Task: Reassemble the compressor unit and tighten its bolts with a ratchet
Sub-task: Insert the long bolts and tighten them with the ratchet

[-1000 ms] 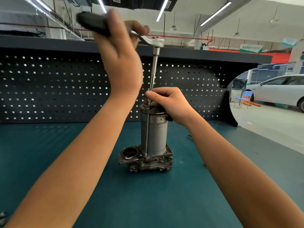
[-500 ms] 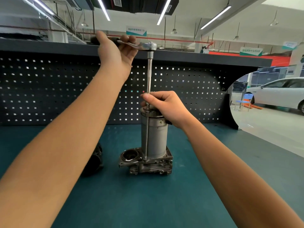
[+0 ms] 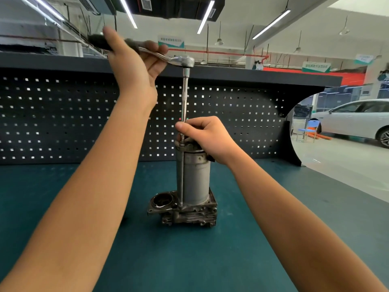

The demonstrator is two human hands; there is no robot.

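Grey metal compressor (image 3: 195,175) stands upright on the teal bench (image 3: 210,260); the right hand (image 3: 210,138) closes its grip over the top, thumb against the extension bar (image 3: 185,98), likely keeping the socket seated. The left hand (image 3: 132,68) wraps its grip round the ratchet (image 3: 185,61) handle, held level for leverage. Hanging signs (image 3: 315,67) are unreadably blurred.

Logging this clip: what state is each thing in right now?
compressor: upright on the bench.
ratchet: level, handle gripped by left hand.
extension bar: vertical, ratchet down to compressor top.
right hand: pinches extension bar's lower end.
side opening: uncovered.
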